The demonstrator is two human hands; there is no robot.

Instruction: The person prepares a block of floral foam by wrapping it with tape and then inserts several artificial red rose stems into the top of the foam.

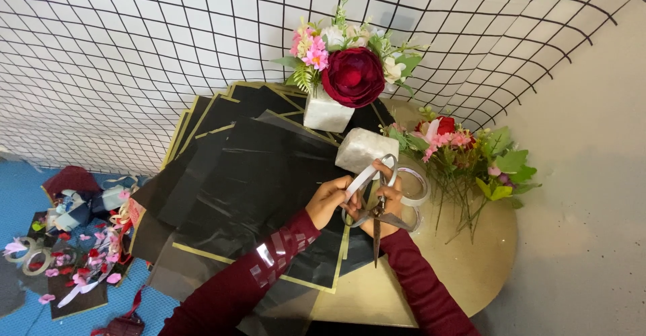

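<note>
Just right of the frame's centre, the left hand (328, 200) pinches a strip of clear, glossy tape (361, 178) between closed fingers, pulling it taut toward the upper right. The right hand (385, 205) is curled shut around the handles of metal scissors (378, 216), whose dark, pointed blades hang downward toward the lower middle of the frame. Both arms wear dark red sleeves, and short shiny tape pieces stick to the left sleeve (272, 258).

Touching the right hand on its right side is a round roll of clear tape (416, 186), lying flat on the desk (464, 269), which is smooth, tan and rounded at its edge. Under the hands spreads a fan of black wrapping sheets (235, 174), thin, glossy and edged with gold lines. Just above the hands stands a pale, marbled block (362, 149), and further up a second one (324, 112) carries a big dark red fabric rose (352, 75) with pink and white blossoms and green leaves. At the right, a loose bunch of artificial flowers (471, 154) lies with thin stems pointing down.

Behind, a black wire grid (134, 53) covers the white wall. At lower left, the blue floor (17, 194) holds scattered petals, ribbon and tape rolls (30, 255).
</note>
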